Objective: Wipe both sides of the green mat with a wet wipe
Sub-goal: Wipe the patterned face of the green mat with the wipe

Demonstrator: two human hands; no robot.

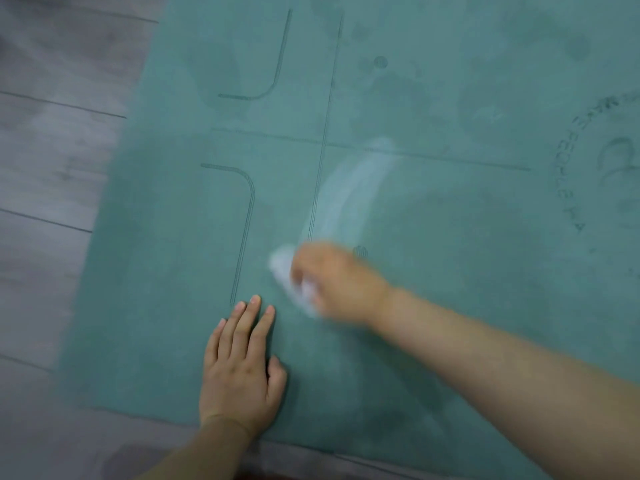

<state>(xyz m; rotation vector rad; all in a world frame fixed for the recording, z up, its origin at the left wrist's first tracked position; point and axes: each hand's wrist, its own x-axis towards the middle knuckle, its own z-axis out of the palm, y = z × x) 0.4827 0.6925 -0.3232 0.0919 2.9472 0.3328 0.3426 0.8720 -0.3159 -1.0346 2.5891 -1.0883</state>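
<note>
Grey floor [52, 174] carries your mat [450, 237], running away up-right. Your left hand [242, 372] lies flat on it; right hand [337, 284], blurred, clutches the wipe [287, 268].

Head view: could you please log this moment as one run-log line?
left hand flat on mat | right hand rubbing wipe on mat | floor alongside

Lettering on my green mat [450, 271]

A ring of dark printed capitals curves near its right edge; I can make out "PEOPLE", the other letters too blurred to read.
</note>
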